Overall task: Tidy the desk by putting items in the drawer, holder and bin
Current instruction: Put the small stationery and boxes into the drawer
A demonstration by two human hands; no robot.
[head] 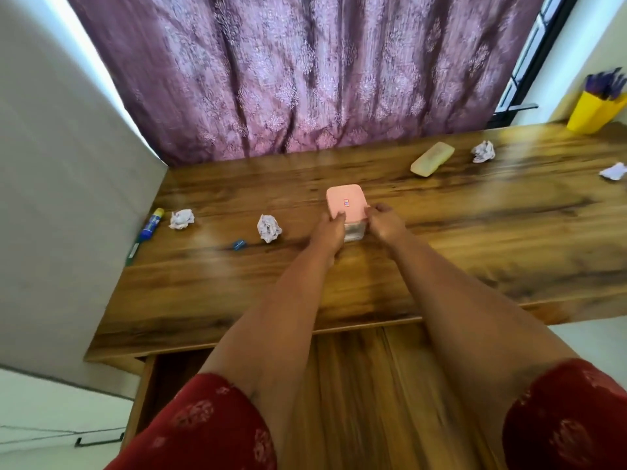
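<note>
- Pink-lidded box (pixel 346 206) sits near the middle of the bench (pixel 441 239), and I have both hands on it: the left hand (pixel 327 228) has its fingers curled over the near-left edge of the lid, the right hand (pixel 385 220) pinches the right side
- I judge this two-sided hold is meant to steady the clear lower part while the box is lifted or its lid worked; which of the two I cannot tell
- Just left of my left hand lies a crumpled paper ball (pixel 268 228), with a small blue object (pixel 238 244) beside it, too blurred to name
- Further left, a second paper ball (pixel 182 219) and a blue-and-yellow tube (pixel 151 223) lie close to the wall, a green pen-like item (pixel 131 251) at the very edge below it
- Off to my right, well apart from the box, a pale yellow case (pixel 432 159) and two more paper scraps (pixel 483 151) (pixel 613 171)
- A yellow holder (pixel 592 113) with purple items in it stands at the far right corner, presumably where pens belong
- The drawer (pixel 159 378) under the near-left edge stands open, ready to receive things
- Behind the wood-grain bench hangs a purple patterned curtain (pixel 288 72); no bin is visible
</note>
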